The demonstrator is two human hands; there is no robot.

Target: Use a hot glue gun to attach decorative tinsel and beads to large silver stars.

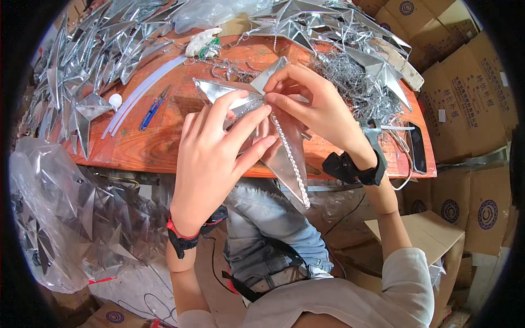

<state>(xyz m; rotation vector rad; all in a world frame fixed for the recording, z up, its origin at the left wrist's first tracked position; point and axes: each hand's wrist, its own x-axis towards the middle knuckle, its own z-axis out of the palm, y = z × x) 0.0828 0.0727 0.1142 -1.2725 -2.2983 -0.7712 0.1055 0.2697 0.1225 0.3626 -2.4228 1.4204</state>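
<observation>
Remotely I see a blue tool [151, 115] toward the worktop's [134, 148] left edge, the left hand [208, 146], grip unclear, fingers parted on a silver star [292, 143] overhanging the near edge, the right hand [314, 106] pinching its centre, and boxes [473, 136] bearing dark print [465, 103].

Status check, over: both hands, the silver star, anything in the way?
Left hand spread at the silver star. Right hand, thumb and forefinger near its centre. Lower point past the table edge. Tinsel tangle right, seemingly clear.
</observation>
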